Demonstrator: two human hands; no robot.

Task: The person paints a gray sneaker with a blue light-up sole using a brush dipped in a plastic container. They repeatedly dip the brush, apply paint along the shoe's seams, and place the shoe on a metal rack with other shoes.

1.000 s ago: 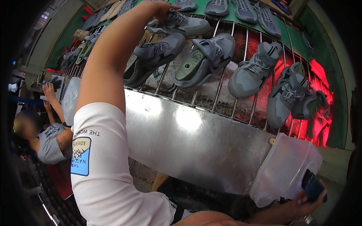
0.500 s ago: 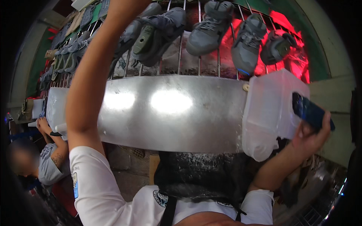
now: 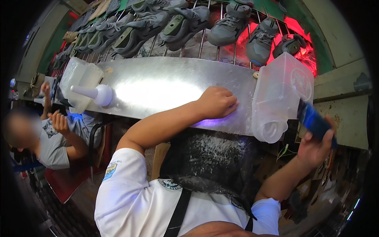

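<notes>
My left hand [image 3: 218, 102] rests as a closed fist on a shiny metal sheet [image 3: 158, 85], with nothing visible in it and a purple glow on the metal just under it. My right hand [image 3: 316, 148] is raised at the right and grips a flat dark blue object [image 3: 314, 120]. That object touches the lower right side of a translucent plastic container [image 3: 282, 93] fixed at the sheet's right end. Above the sheet, several grey shoes [image 3: 229, 23] hang on a wire rack [image 3: 201, 43].
A white nozzle bottle [image 3: 98, 94] and a second translucent container [image 3: 79, 79] sit at the sheet's left end. A person in a grey shirt [image 3: 51, 146] works at the lower left. Red light glows behind the rack's right end [image 3: 300, 31].
My left arm has come down from the shoes on the rack, and its fist now lies on the metal sheet. My right hand with the blue object has stayed beside the container.
</notes>
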